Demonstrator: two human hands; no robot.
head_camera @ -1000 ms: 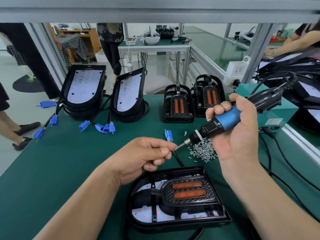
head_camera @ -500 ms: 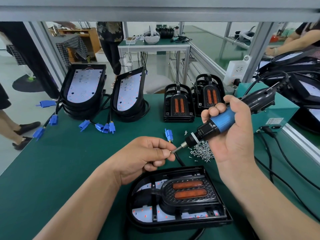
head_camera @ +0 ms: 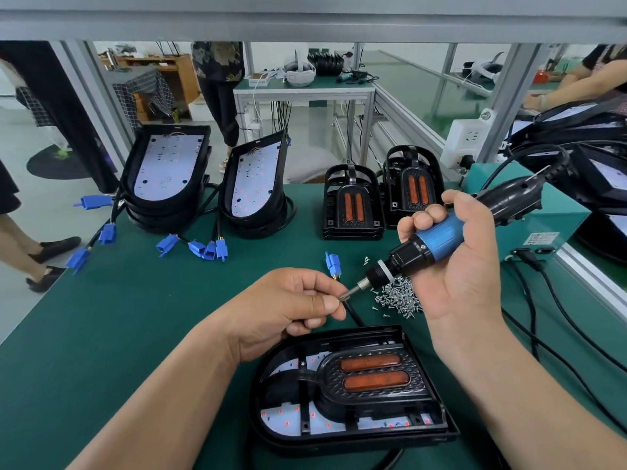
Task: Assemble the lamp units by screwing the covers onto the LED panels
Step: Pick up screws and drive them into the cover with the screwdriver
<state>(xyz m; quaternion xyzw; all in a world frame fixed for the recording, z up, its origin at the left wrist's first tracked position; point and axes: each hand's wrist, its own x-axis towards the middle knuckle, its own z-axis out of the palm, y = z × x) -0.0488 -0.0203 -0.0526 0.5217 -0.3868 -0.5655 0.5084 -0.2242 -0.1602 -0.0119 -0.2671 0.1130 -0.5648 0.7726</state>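
From the head camera, the left hand [head_camera: 285, 310] pinches what looks like a screw against the bit of the electric screwdriver [head_camera: 437, 239]. The right hand [head_camera: 454, 266] is wrapped around the screwdriver's blue barrel. The cover [head_camera: 369, 378] sits on its LED panel [head_camera: 281, 418] just below both hands. Seat the screw squarely on the bit, then lower it straight into a cover hole.

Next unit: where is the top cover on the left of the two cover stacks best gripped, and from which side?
Probably by its arched far rim, from above: the top cover lies flat on its stack, and open gaps beside the raised orange-lens housing leave room for fingers to hook under. The left hand is nearer, but it pinches a screw at the screwdriver tip.
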